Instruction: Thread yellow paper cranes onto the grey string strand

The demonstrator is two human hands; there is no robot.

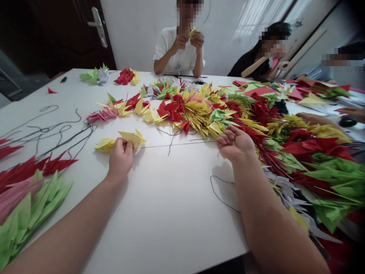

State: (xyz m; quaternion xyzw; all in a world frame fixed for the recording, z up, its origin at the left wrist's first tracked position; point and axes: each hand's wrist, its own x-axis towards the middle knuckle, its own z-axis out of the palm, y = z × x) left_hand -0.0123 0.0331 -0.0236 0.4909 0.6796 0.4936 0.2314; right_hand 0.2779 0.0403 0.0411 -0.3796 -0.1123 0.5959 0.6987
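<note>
Head view, and the left hand (pixel 121 160) has a firm grip on folded yellow paper cranes (pixel 132 137), right at its fingers over the white counter (pixel 159 213)! The right hand (pixel 235 144) curls narrow, contents hidden, a thin black cord (pixel 218 190) just below, beside a heap of red, yellow and green paper cranes (pixel 188 110).

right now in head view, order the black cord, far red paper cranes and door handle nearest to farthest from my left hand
From the left hand:
1. black cord, to the left
2. red paper cranes, far table edge
3. door handle, beyond the table
</note>
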